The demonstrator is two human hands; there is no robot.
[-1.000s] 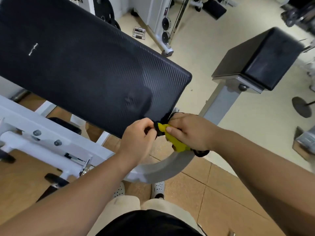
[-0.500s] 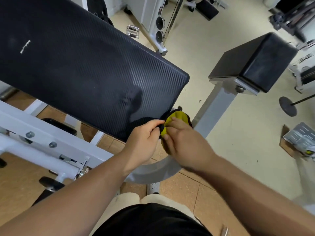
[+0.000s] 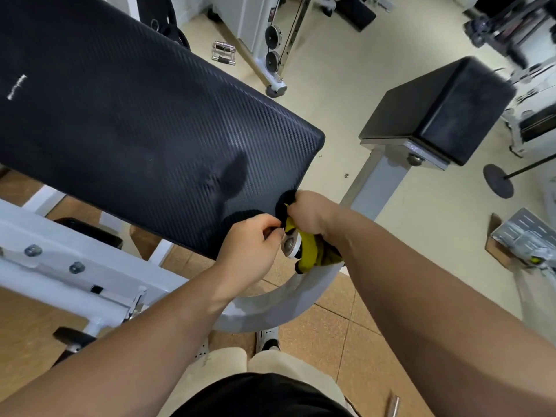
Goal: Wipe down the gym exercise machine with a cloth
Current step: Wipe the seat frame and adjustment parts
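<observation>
Both hands meet at the lower right corner of the big black pad [image 3: 150,139] of the machine. The cloth [image 3: 307,251] is yellow w/ black knitted parts. It is bunched between the two hands, right at the pad's edge.

The right hand [image 3: 311,213] is closed round the upper part of the cloth, fingers curled in, knuckles against the pad corner. The left hand [image 3: 249,245] sits just beside it, fingers curled too, and thumb + first finger pinch a black bit of the cloth (another black knitted part shows above this hand, lying on the pad's rim). The yellow rest of the cloth hangs down under the right wrist and lies on the white curved bar [image 3: 270,308] of the frame. A round metal cap [image 3: 290,243] shows btw. the hands, touching the yellow cloth.

To the right, well apart, a smaller black seat pad [image 3: 436,109] stands on a grey post [image 3: 373,182]. On the pale floor [image 3: 331,94] behind the big pad lies a metal handle [image 3: 224,52], near the foot of a cable machine [image 3: 272,46]. At the bottom the person's white shoes [image 3: 267,340] stand on brown tiles under the curved bar.
</observation>
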